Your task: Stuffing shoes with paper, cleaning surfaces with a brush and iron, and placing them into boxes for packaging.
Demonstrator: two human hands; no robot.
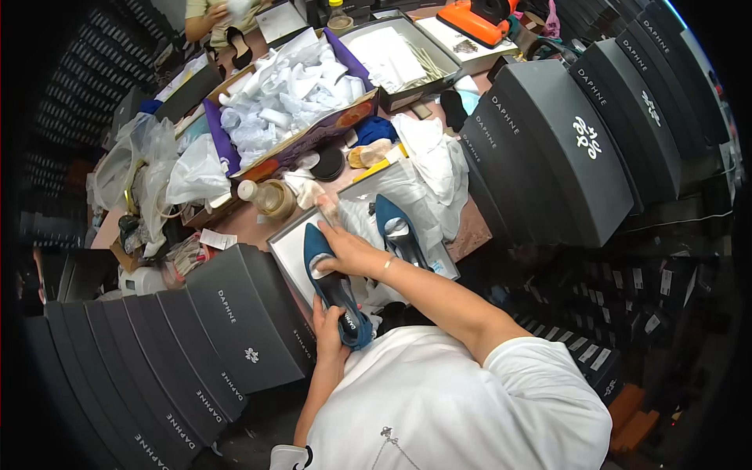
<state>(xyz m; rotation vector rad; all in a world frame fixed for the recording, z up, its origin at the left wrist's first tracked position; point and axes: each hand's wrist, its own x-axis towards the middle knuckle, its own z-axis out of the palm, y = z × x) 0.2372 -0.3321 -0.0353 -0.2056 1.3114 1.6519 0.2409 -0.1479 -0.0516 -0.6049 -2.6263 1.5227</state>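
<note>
A dark teal pointed shoe [313,240] slants in front of my body, toe away from me, with white stuffing in its opening. My left hand [328,329] is closed around its heel end, near the blue strap [361,333]. My right hand [350,252] grips the front part, fingers along the side and thumb at the stuffing. The matching shoe [388,217] lies to the right on white tissue paper [431,205] in an open box. Under the held shoe is an open grey box part with a pale inside [288,247].
Dark shoe boxes stand in rows at left [235,313] and right [540,149]. Ahead is a purple carton [364,74] of crumpled white paper. A jar [274,199], a black round lid [328,164] and an orange device [475,22] share the table. Another person's hand [205,21] shows far left.
</note>
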